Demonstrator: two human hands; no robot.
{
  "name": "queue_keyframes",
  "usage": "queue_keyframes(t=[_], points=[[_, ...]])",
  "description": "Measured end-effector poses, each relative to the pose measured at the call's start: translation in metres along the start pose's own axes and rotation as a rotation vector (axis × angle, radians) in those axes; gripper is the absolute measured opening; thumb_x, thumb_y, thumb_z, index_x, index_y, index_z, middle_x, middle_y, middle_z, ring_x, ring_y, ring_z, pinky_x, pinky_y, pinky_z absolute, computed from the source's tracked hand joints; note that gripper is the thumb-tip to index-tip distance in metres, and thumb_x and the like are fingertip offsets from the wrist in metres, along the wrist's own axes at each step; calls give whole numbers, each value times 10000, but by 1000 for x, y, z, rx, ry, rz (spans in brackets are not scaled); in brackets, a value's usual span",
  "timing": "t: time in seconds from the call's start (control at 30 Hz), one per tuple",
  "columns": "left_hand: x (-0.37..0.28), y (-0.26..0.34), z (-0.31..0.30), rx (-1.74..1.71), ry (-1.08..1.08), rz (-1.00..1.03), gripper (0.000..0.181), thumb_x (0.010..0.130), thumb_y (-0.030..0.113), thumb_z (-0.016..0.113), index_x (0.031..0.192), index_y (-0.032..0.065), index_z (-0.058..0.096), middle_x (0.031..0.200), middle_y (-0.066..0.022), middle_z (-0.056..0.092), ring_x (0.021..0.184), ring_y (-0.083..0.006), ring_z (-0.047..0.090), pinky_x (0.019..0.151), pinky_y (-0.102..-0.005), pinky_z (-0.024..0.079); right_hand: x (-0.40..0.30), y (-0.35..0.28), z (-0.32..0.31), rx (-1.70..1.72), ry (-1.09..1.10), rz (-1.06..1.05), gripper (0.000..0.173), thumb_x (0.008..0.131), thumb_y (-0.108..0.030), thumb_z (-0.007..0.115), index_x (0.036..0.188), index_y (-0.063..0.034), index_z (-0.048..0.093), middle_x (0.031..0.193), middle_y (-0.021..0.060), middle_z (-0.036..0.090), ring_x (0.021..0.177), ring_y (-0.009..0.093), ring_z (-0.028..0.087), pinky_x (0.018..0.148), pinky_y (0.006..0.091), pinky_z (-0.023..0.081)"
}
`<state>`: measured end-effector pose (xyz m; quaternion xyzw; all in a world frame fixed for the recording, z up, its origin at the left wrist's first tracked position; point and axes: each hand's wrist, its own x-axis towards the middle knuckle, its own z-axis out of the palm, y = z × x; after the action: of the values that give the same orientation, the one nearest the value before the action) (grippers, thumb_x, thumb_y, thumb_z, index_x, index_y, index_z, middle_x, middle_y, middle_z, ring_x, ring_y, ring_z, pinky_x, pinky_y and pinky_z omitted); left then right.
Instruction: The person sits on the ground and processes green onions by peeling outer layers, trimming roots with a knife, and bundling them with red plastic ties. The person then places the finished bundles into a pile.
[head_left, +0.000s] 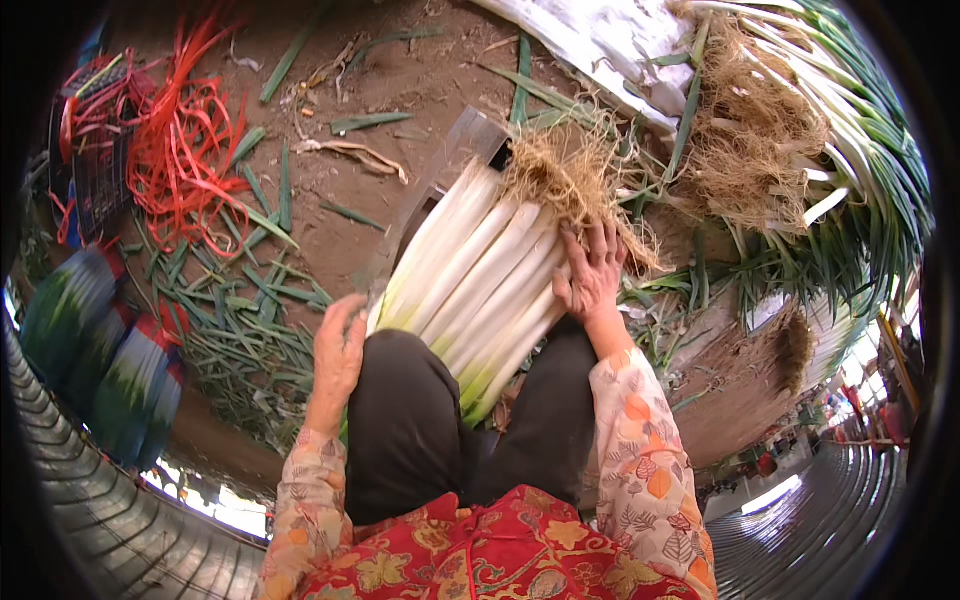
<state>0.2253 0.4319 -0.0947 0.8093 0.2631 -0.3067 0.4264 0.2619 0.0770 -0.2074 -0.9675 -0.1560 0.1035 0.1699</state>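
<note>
A bundle of leeks (472, 262) lies before me, white stalks side by side, with the roots (562, 169) away from me and the greener parts running down between my knees. My right hand (592, 274) rests with spread fingers on the bundle's right side, fingertips at the roots. At the left edge of the stalks is my left hand (341, 349), its thumb and fingers slightly parted beside my knee; whether it presses on the leeks is unclear. Under and beyond the stalks shows part of a metal frame (480, 131).
Red plastic straps (187, 150) hang over a dark crate (105, 142) at the left. Tied leek bundles (139, 382) lie below, near cut leaf pieces (247, 330) on the soil. A large leek pile (847, 142) and white sheeting (622, 45) are at the upper right.
</note>
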Motion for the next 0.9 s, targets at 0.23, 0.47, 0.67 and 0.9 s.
queue_keyframes(t=[0.23, 0.47, 0.67, 0.9], points=[[2, -19, -14, 40, -36, -172, 319, 879, 175, 544, 1124, -28, 567, 1095, -164, 579, 1020, -286, 571, 871, -348, 437, -8, -1, -15, 21, 28, 7, 539, 910, -450, 342, 1328, -131, 460, 1448, 144, 296, 1342, 341, 255, 1052, 448, 218], [19, -19, 4, -34, -111, -138, 335, 886, 177, 549, 1126, -57, 547, 1087, -176, 578, 1002, -264, 581, 876, -328, 441, 10, -31, -19, 48, 43, 98, 602, 735, -28, 530, 1324, -86, 421, 1398, 162, 359, 1320, 345, 300, 1062, 459, 208], [22, 6, -4, 36, -91, -84, 381, 877, 215, 559, 1165, -34, 537, 1085, -134, 595, 929, -193, 571, 833, -316, 444, 14, -19, -20, 68, 2, -91, 558, 742, -22, 515, 1293, -97, 467, 1348, 131, 436, 1278, 328, 369, 1056, 445, 249], [19, -6, -1, -4, -26, -27, 325, 862, 170, 574, 1137, -3, 561, 1072, -137, 595, 998, -231, 576, 856, -314, 443, 3, 20, -4, -12, -81, -205, 573, 692, -270, 546, 1248, -130, 529, 1343, 124, 449, 1229, 320, 408, 1001, 459, 275]])
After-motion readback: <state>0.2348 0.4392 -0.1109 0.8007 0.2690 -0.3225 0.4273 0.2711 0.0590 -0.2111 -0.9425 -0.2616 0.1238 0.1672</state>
